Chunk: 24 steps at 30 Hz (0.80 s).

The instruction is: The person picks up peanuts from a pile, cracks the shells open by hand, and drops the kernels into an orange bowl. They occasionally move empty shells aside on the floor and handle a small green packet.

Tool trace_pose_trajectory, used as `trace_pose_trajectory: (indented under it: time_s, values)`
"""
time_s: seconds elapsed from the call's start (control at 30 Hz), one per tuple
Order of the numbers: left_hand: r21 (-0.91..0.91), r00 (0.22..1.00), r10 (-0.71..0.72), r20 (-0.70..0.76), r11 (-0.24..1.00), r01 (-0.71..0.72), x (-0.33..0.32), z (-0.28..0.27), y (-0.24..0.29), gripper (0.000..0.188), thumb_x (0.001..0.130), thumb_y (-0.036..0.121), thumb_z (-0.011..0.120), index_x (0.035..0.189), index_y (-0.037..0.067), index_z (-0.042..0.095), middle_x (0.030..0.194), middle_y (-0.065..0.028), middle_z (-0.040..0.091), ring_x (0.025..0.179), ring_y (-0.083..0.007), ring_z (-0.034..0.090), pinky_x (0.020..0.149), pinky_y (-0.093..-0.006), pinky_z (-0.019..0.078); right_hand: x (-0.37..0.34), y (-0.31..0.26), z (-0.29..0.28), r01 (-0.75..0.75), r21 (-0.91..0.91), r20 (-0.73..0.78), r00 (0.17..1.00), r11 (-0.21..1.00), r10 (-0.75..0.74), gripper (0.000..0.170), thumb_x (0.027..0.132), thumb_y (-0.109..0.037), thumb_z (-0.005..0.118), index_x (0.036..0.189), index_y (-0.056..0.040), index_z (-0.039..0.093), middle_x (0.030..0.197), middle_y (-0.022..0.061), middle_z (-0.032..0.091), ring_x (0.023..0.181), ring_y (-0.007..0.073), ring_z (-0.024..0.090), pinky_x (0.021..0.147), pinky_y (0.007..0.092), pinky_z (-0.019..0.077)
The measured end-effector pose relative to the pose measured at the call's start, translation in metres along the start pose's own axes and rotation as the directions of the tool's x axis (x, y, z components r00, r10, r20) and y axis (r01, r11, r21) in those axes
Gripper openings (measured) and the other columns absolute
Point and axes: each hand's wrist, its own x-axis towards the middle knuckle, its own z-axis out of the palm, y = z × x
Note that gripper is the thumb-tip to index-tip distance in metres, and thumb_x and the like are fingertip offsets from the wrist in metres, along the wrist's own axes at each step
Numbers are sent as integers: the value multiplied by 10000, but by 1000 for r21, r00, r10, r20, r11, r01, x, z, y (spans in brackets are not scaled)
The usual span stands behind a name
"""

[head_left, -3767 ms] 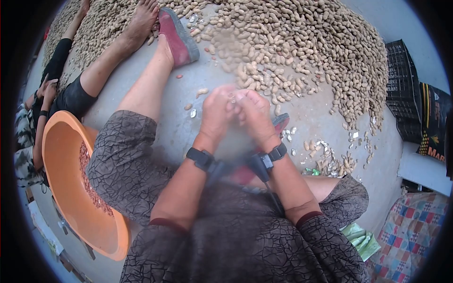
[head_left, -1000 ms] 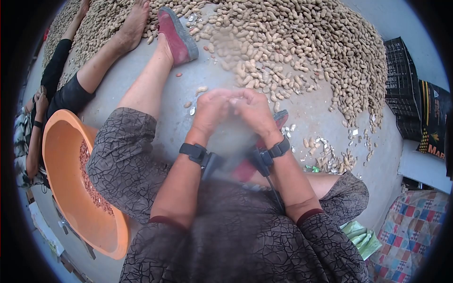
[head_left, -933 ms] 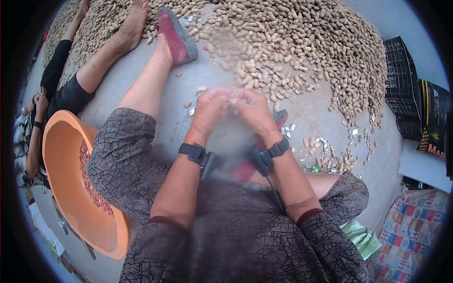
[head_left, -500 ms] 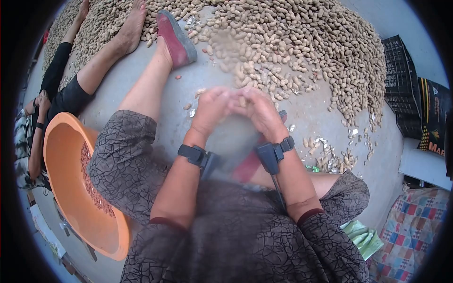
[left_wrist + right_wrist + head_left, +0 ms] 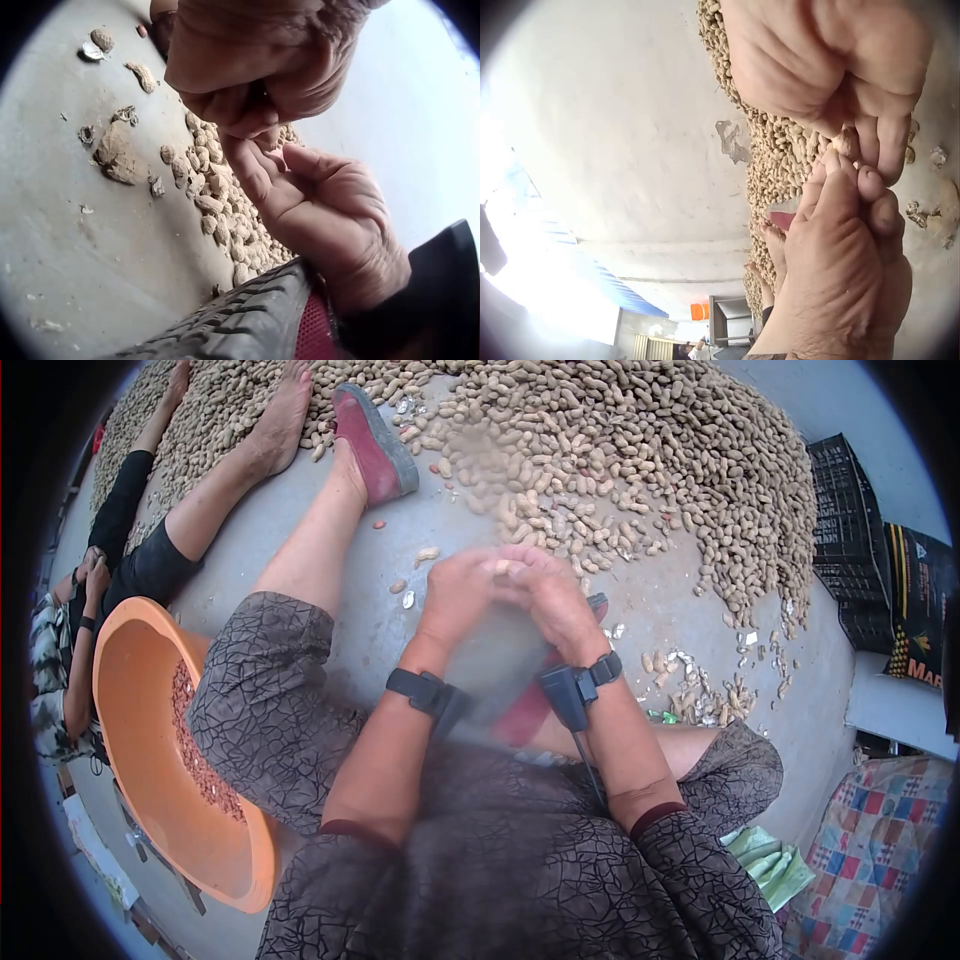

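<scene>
Both hands meet in front of the body in the head view, left hand (image 5: 458, 598) and right hand (image 5: 552, 598), with a small pale peanut (image 5: 503, 567) between their fingertips. In the right wrist view the right hand (image 5: 832, 67) pinches the peanut (image 5: 844, 141) between thumb and fingers, and the left hand's (image 5: 832, 262) thumb and fingertips grip it from the other side. The left hand (image 5: 262, 60) has its fingers curled in the left wrist view. The right hand (image 5: 330, 210) is turned palm up there, its fingertips partly hidden behind the left hand.
A large peanut heap (image 5: 640, 450) spreads across the floor beyond the hands. An orange basin (image 5: 135, 750) of reddish kernels (image 5: 205, 760) stands at the left, near another seated person. Empty shells (image 5: 700, 695), a black crate (image 5: 848, 540) and a patterned cloth (image 5: 870, 850) are at the right.
The hands have stayed close together, shifting slightly. The right wrist has turned since about a second ago, and the peanut between the fingertips now shows more plainly.
</scene>
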Motion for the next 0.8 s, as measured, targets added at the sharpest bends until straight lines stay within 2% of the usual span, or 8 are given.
trace_pose_trajectory:
  time_s: [0.03, 0.07, 0.13, 0.23, 0.33, 0.47, 0.53, 0.8]
  values:
    - [-133, 995, -101, -6, 986, 99, 1, -3, -1, 154, 884, 114, 525, 973, 19, 607, 676, 8, 551, 558, -35, 462, 505, -166, 374, 0, 0, 1, -11, -22, -11, 1000, 1000, 11, 266, 848, -18, 487, 1088, 97, 492, 1009, 134, 579, 859, 163, 610, 746, 254, 513]
    - [-132, 995, -101, -6, 986, 99, 1, -3, -3, 154, 884, 114, 525, 973, 19, 607, 676, 8, 551, 558, -35, 462, 505, -166, 374, -1, 1, 1, -11, -22, -11, 1000, 1000, 10, 266, 848, -18, 487, 1088, 97, 492, 1009, 134, 579, 859, 163, 610, 746, 254, 513]
    - [-355, 982, -188, -28, 920, 166, 0, -4, 3, 157, 901, 128, 505, 970, 19, 594, 669, 13, 537, 521, -25, 422, 461, -157, 335, -1, 3, 0, 40, -61, 7, 999, 997, -39, 274, 846, -29, 510, 1090, 95, 511, 983, 126, 598, 828, 143, 613, 721, 234, 508]
    - [-471, 983, -186, 13, 865, 170, 0, -5, 1, 146, 902, 120, 500, 972, 12, 569, 681, 10, 537, 504, -29, 423, 431, -162, 325, -1, 4, 0, 78, -215, -2, 997, 974, -81, 237, 838, -48, 541, 1038, 79, 556, 913, 105, 627, 783, 116, 612, 676, 218, 501]
    - [-591, 975, -192, 108, 777, 218, -1, -4, -2, 137, 903, 123, 500, 974, 18, 549, 688, 9, 536, 501, -29, 423, 407, -158, 304, -3, 5, 4, 98, -236, -55, 992, 967, -114, 203, 818, -53, 580, 983, 64, 590, 843, 79, 642, 733, 95, 608, 631, 209, 494]
    - [-569, 971, -213, 108, 788, 236, -2, -3, 0, 130, 905, 131, 499, 959, 23, 548, 694, 6, 538, 504, -28, 425, 407, -149, 297, -1, 9, 5, 104, -289, -91, 987, 951, -136, 200, 799, -54, 602, 967, 54, 598, 832, 75, 641, 707, 93, 598, 608, 213, 485]
    - [-516, 972, -201, 121, 824, 235, -2, -4, -2, 138, 906, 142, 512, 963, 22, 548, 697, 8, 538, 510, -26, 426, 412, -149, 298, 2, 12, 2, 169, -461, -119, 961, 871, -250, 190, 788, -55, 612, 948, 45, 606, 809, 68, 635, 694, 95, 585, 597, 222, 472]
    - [-508, 980, -151, 126, 839, 195, -3, -3, -3, 157, 898, 175, 552, 973, 36, 560, 715, 17, 539, 545, -22, 431, 437, -143, 306, 2, 11, 0, 218, -484, -101, 948, 848, -301, 167, 775, -50, 603, 916, 41, 608, 766, 54, 621, 676, 100, 572, 596, 237, 468]
